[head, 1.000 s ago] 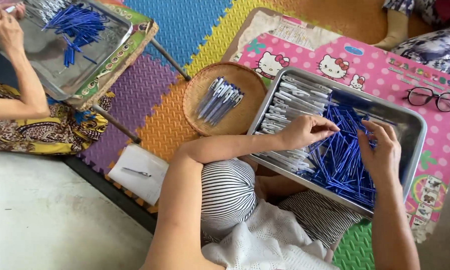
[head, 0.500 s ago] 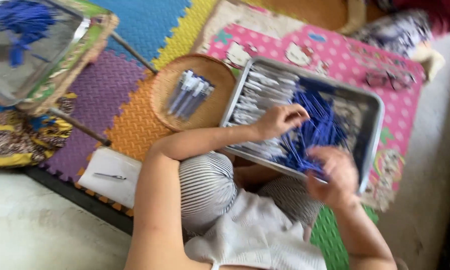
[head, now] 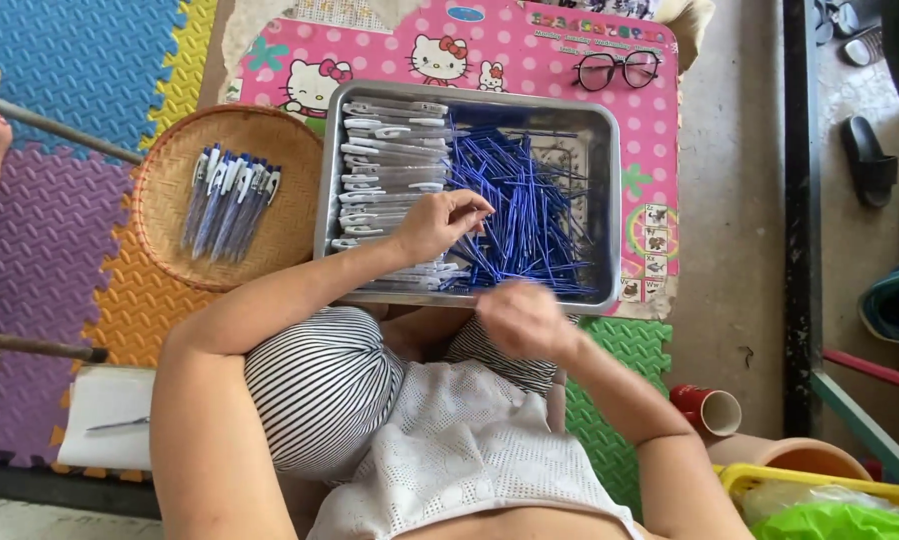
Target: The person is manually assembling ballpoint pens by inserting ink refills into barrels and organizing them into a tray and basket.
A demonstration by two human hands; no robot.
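**Pen parts — tray and basket**

Withdrawn since a second ago, right hand [head: 522, 318] sits blurred at tray's [head: 599, 200] near rim, grip indiscernible. Left to right: basket [head: 169, 225] of assembled pens [head: 227, 200]; left hand [head: 439, 222] — fingers pinched over barrels [head: 389, 165]; blue refills [head: 524, 205].

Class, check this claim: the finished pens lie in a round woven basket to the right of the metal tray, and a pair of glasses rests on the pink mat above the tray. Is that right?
Not quite. The head view shows the round woven basket with the finished pens to the left of the metal tray, not the right. The glasses do rest on the pink mat above the tray.
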